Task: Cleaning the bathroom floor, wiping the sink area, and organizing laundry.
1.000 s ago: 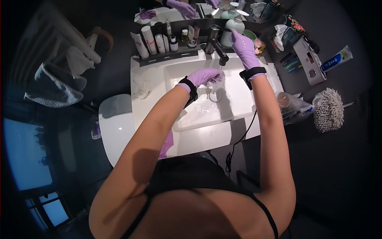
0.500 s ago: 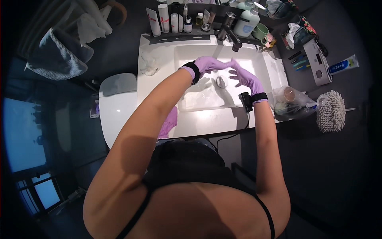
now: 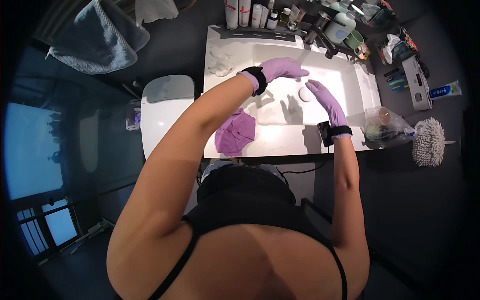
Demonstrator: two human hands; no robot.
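Note:
Both my hands wear light purple gloves with black straps at the wrists, and they hover over the white sink [image 3: 272,112]. My left hand [image 3: 284,68] reaches across from the left, fingers stretched to the right, holding nothing. Beside the round drain plug [image 3: 305,94] is my right hand [image 3: 325,98], its fingers extended and nothing in them. A small gap separates the two hands' fingertips. A dark box-shaped device [image 3: 324,134] with a cable sits at my right wrist. The black faucet [image 3: 324,37] stands behind the hands. On the counter lies a crumpled purple cloth [image 3: 236,132], below my left forearm.
White crumpled material [image 3: 220,62] lies at the counter's far left. Bottles and tubes [image 3: 257,16] line the back, with a pump bottle [image 3: 341,27] and green cup [image 3: 354,39] by the faucet. A clear bag [image 3: 387,125] and fluffy duster [image 3: 429,142] are at right, a toilet [image 3: 167,117] left.
My hands, whose fingers met or overlapped in view, have come apart. The view has shifted, so the sink sits further right and higher, and more of the purple cloth shows.

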